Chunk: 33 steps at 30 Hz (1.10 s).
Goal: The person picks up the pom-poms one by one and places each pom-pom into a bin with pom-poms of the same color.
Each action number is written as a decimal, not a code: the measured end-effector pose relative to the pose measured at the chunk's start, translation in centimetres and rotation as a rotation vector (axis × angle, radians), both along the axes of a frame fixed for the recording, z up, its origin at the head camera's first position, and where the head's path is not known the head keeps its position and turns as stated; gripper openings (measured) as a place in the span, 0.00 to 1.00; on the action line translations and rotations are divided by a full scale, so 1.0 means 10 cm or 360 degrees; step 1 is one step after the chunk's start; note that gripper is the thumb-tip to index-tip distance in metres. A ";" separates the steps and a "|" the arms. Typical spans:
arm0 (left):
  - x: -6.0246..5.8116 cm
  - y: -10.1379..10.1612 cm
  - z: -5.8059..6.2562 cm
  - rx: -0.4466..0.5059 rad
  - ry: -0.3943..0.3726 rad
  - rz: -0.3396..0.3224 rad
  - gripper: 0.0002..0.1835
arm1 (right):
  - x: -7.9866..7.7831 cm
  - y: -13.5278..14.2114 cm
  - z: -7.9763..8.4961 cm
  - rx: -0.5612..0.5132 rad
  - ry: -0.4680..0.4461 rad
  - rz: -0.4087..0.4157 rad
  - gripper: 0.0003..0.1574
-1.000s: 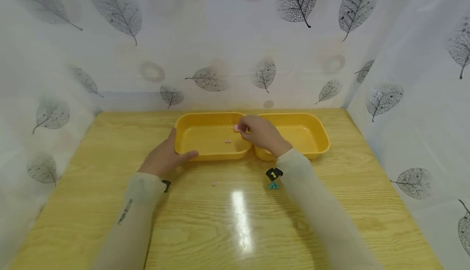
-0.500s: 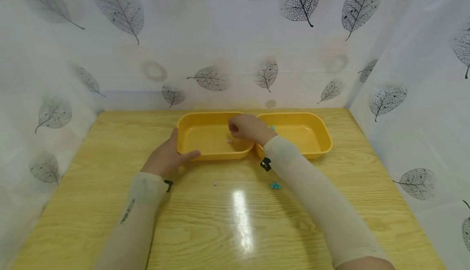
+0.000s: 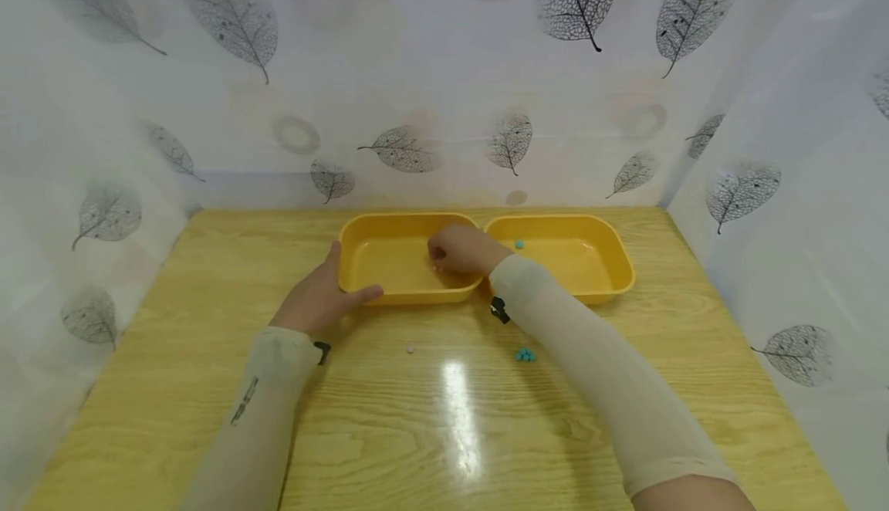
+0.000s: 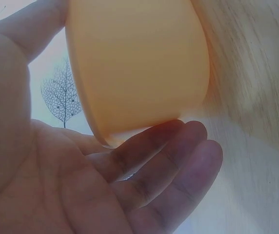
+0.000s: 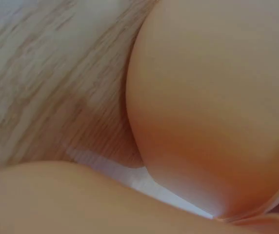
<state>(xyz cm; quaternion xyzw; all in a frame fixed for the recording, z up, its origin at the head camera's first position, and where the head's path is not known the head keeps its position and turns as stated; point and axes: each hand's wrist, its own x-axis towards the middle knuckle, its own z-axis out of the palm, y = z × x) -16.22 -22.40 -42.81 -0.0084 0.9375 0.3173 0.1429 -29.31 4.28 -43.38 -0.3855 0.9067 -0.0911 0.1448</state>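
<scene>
My left hand (image 3: 309, 295) holds the left end of a yellow plastic tray (image 3: 410, 296), the thumb at its front rim. In the left wrist view, fingers (image 4: 178, 168) lie beside the tray's wall (image 4: 139, 63). My right hand (image 3: 464, 248) reaches into that tray's right part, fingers curled. A tiny pink piece (image 3: 435, 268) shows at its fingertips; whether they pinch it is hidden. The right wrist view shows only smooth tray walls (image 5: 203, 92), not the fingertips. A second yellow tray (image 3: 590, 293) stands to the right, with one teal piece (image 3: 519, 245) inside.
On the wood-patterned table (image 3: 361, 434), a small pile of several teal pieces (image 3: 525, 355) lies in front of the right tray. One pink piece (image 3: 410, 350) lies before the left tray. A white leaf-printed curtain (image 3: 444, 79) encloses the back and sides.
My right hand has moved left and lower into the left tray, over the pink pieces there. The teal piece in the right tray has come into view. My left hand keeps its hold.
</scene>
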 end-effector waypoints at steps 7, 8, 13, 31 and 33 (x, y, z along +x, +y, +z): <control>-0.01 0.01 0.00 -0.0007 -0.0008 0.0009 0.69 | 0.01 0.01 0.01 0.0054 0.0024 0.0040 0.07; -0.01 0.02 0.00 -0.0006 -0.0014 0.0012 0.69 | 0.02 0.02 0.01 0.0052 0.0020 0.0043 0.07; 0.00 0.02 0.01 -0.0013 -0.0033 0.0021 0.69 | 0.06 0.08 0.07 0.0000 0.0024 0.0048 0.09; 0.02 0.04 0.02 -0.0029 0.0022 -0.0027 0.68 | 0.82 0.81 0.44 -0.0524 0.0227 -0.0218 0.13; 0.03 0.04 0.04 -0.0031 0.0020 -0.0028 0.68 | 0.88 0.85 0.44 -0.0568 0.0242 -0.0248 0.12</control>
